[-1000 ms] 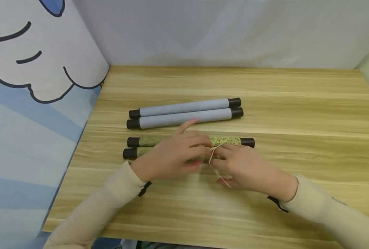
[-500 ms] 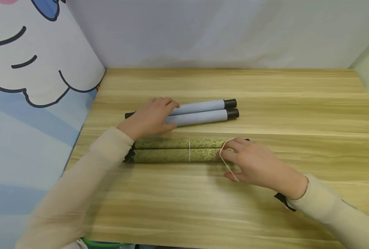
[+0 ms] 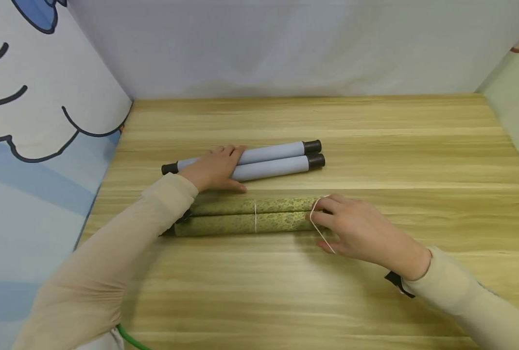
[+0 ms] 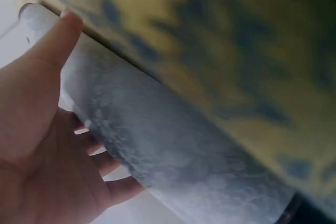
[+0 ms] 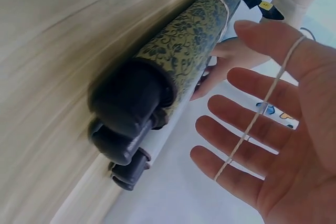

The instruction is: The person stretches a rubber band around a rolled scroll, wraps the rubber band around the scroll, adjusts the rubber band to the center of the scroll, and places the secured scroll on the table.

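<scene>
Two grey-blue scrolls (image 3: pixel 272 168) with black end knobs lie side by side on the table. My left hand (image 3: pixel 217 167) reaches across them, fingers spread over the far one and thumb straight along the near side. In the left wrist view, those fingers (image 4: pixel 107 162) pass behind the grey roll. Nearer me lie two yellow-green patterned scrolls (image 3: pixel 216 226), bound by a thin pale band (image 3: pixel 255 216). My right hand (image 3: pixel 351 226) hovers by their right end, its fingers spread. Another pale elastic band (image 5: pixel 260 111) is stretched across it from thumb to little finger.
The scrolls lie on a wood-grain table (image 3: pixel 395 146). Behind it rises a white backdrop (image 3: pixel 285 48), and a panel with a cartoon cloud (image 3: pixel 45 112) stands at the left. A green cord (image 3: pixel 130 338) shows below my left sleeve.
My left hand has left the yellow-green scrolls and moved back and left onto the grey-blue ones. The right hand has drawn right, off the middle, with the band still on it.
</scene>
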`<action>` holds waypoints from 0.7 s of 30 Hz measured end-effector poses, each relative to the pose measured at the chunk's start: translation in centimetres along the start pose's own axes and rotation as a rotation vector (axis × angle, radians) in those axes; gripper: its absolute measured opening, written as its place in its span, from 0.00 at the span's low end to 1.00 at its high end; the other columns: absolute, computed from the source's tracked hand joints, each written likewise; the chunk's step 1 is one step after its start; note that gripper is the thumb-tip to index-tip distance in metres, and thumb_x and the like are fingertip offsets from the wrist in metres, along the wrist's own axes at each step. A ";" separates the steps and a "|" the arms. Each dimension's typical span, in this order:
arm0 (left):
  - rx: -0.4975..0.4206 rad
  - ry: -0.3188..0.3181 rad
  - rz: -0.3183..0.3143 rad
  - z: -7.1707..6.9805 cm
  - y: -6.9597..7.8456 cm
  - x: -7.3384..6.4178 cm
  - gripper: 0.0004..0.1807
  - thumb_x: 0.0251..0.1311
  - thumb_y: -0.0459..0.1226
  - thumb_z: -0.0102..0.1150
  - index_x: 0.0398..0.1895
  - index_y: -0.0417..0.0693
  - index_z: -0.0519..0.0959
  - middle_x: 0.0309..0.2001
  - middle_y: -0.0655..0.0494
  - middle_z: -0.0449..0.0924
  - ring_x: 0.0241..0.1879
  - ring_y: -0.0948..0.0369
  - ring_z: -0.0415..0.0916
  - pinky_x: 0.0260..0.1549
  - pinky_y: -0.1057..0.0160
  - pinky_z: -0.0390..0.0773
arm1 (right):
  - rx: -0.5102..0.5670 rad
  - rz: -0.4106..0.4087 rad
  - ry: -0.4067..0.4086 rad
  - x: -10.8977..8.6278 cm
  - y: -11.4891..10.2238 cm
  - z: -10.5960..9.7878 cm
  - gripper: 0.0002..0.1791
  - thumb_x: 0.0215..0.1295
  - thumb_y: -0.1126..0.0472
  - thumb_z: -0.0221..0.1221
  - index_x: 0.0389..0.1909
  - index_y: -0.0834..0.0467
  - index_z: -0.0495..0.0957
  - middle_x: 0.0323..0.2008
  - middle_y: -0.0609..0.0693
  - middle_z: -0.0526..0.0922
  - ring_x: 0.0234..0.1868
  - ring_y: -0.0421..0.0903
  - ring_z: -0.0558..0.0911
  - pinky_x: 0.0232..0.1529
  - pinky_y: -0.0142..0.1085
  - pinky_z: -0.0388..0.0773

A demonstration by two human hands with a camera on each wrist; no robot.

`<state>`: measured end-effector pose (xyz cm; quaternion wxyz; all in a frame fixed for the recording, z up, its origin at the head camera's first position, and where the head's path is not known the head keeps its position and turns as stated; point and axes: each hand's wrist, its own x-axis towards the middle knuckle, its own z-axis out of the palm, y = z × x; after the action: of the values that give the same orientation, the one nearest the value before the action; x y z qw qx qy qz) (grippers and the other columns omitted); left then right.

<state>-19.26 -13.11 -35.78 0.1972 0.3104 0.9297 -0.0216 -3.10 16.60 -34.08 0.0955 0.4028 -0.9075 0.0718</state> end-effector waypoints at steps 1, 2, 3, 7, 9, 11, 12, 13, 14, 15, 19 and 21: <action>0.002 0.008 0.002 0.1 -0.2 0.0 0.58 0.57 0.63 0.62 0.79 0.42 0.46 0.74 0.38 0.56 0.73 0.41 0.57 0.69 0.39 0.65 | 0.002 0.000 0.000 0.0 0.1 0.0 0.20 0.46 0.49 0.75 0.40 0.50 0.83 0.40 0.45 0.82 0.41 0.44 0.81 0.32 0.36 0.82; 0.004 0.017 0.007 0.1 -0.3 0.0 0.57 0.57 0.61 0.63 0.78 0.42 0.47 0.73 0.38 0.58 0.72 0.41 0.59 0.67 0.40 0.67 | 0.003 0.001 0.000 0.0 0.2 0.1 0.20 0.46 0.50 0.74 0.40 0.50 0.83 0.40 0.45 0.82 0.41 0.43 0.81 0.32 0.36 0.82; 0.006 0.027 0.013 0.1 -0.4 0.0 0.56 0.57 0.60 0.63 0.78 0.42 0.48 0.72 0.38 0.59 0.71 0.42 0.60 0.66 0.41 0.69 | 0.005 0.001 0.000 0.0 0.3 0.1 0.19 0.47 0.51 0.74 0.40 0.50 0.83 0.40 0.45 0.82 0.41 0.43 0.81 0.32 0.36 0.82; 0.002 0.052 0.034 0.0 -0.5 0.2 0.50 0.59 0.56 0.64 0.76 0.41 0.52 0.68 0.38 0.64 0.66 0.43 0.66 0.61 0.43 0.74 | 0.016 0.005 0.004 0.0 0.6 0.3 0.18 0.47 0.53 0.74 0.40 0.51 0.84 0.40 0.46 0.82 0.41 0.43 0.81 0.31 0.36 0.82; 0.002 0.055 0.042 0.0 -0.5 0.4 0.48 0.60 0.53 0.65 0.75 0.40 0.54 0.65 0.38 0.66 0.64 0.43 0.68 0.59 0.44 0.75 | 0.018 0.010 0.008 0.0 0.8 0.5 0.17 0.47 0.53 0.74 0.39 0.50 0.83 0.39 0.45 0.82 0.40 0.43 0.81 0.31 0.36 0.81; 0.005 0.055 0.050 0.1 -0.5 0.5 0.47 0.60 0.50 0.66 0.74 0.38 0.54 0.64 0.38 0.67 0.62 0.44 0.69 0.57 0.45 0.76 | 0.024 0.016 0.011 0.0 0.9 0.5 0.17 0.47 0.53 0.74 0.38 0.50 0.83 0.39 0.45 0.81 0.40 0.43 0.81 0.31 0.36 0.81; 0.005 0.056 0.051 0.2 -0.5 0.6 0.46 0.59 0.48 0.66 0.74 0.37 0.55 0.63 0.38 0.68 0.61 0.43 0.70 0.57 0.45 0.77 | 0.027 0.021 0.010 0.1 1.0 0.6 0.17 0.47 0.53 0.74 0.38 0.50 0.83 0.39 0.45 0.81 0.39 0.43 0.80 0.31 0.36 0.80; 0.006 0.059 0.048 0.3 -0.5 0.5 0.45 0.58 0.46 0.66 0.73 0.36 0.56 0.62 0.38 0.68 0.60 0.43 0.70 0.56 0.46 0.77 | 0.033 0.025 0.009 0.0 1.0 0.6 0.17 0.47 0.53 0.75 0.39 0.50 0.83 0.39 0.45 0.81 0.39 0.43 0.80 0.30 0.35 0.80; 0.012 0.071 0.046 0.3 -0.5 0.5 0.44 0.58 0.44 0.66 0.71 0.36 0.57 0.61 0.38 0.69 0.59 0.43 0.70 0.56 0.46 0.78 | 0.039 0.029 0.009 0.0 1.1 0.6 0.18 0.47 0.53 0.75 0.39 0.50 0.83 0.39 0.45 0.81 0.39 0.43 0.80 0.30 0.35 0.79; 0.019 0.085 0.041 0.4 -0.5 0.4 0.42 0.56 0.42 0.65 0.70 0.35 0.58 0.60 0.38 0.70 0.58 0.43 0.71 0.54 0.47 0.78 | 0.046 0.036 0.009 0.0 1.1 0.7 0.18 0.47 0.53 0.75 0.40 0.50 0.83 0.39 0.45 0.81 0.39 0.43 0.80 0.29 0.35 0.79; 0.053 0.180 0.012 -0.2 -0.4 -0.4 0.37 0.54 0.40 0.66 0.65 0.35 0.63 0.56 0.38 0.72 0.54 0.44 0.72 0.51 0.48 0.80 | 0.073 0.068 0.051 -0.1 1.5 0.8 0.20 0.46 0.53 0.75 0.41 0.51 0.83 0.39 0.46 0.81 0.40 0.44 0.80 0.28 0.35 0.78; 0.064 0.228 0.008 -0.5 -0.3 -1.0 0.38 0.54 0.42 0.69 0.65 0.36 0.64 0.55 0.39 0.73 0.53 0.45 0.72 0.50 0.49 0.80 | 0.081 0.084 0.096 -0.1 1.8 0.7 0.19 0.45 0.55 0.75 0.40 0.52 0.82 0.39 0.47 0.80 0.41 0.45 0.80 0.27 0.35 0.77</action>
<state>-18.84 -13.81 -34.92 0.0804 0.3208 0.9436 -0.0152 -4.45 17.65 -34.91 0.1197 0.3642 -0.9142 0.1315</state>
